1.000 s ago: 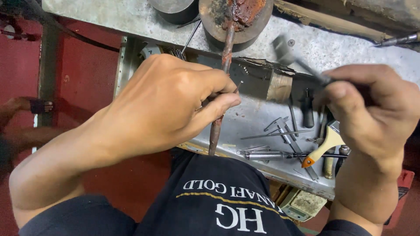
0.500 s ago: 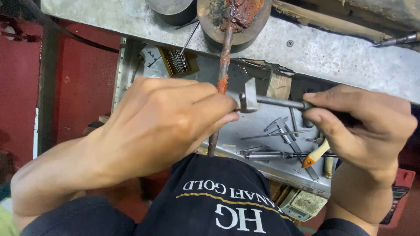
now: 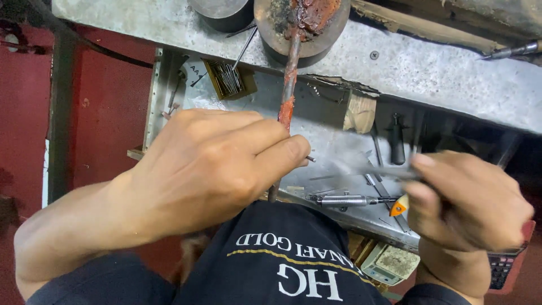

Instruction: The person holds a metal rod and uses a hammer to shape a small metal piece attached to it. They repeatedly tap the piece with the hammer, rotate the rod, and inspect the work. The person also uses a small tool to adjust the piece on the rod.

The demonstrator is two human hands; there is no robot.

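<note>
Where the long, thin, rust-red coated metal rod runs down from the round dark metal block toward the person's lap, its long axis lies nearly upright in the head view, the top end resting on the block and the lower end pointing at the black shirt. One such rod is in view. The left hand closes around its lower half, thumb and forefinger pressed together in a pinching grip on the rod. The right hand, well apart to the right, has its grip curled shut on a thin grey metal tool, blurred by motion, whose tip points left toward the rod.

Two round blocks stand on the grey, scratched metal worktop: the one bearing the rod and a second dark block just beside it to the left. Below the worktop's edge an open metal drawer holds one small yellowish box of thin steel pins, one black-handled tool, one silver cylindrical tool and one orange-tipped piece. A grey calculator lies lower down, beside the right wrist. Dark red floor shows at the left.
</note>
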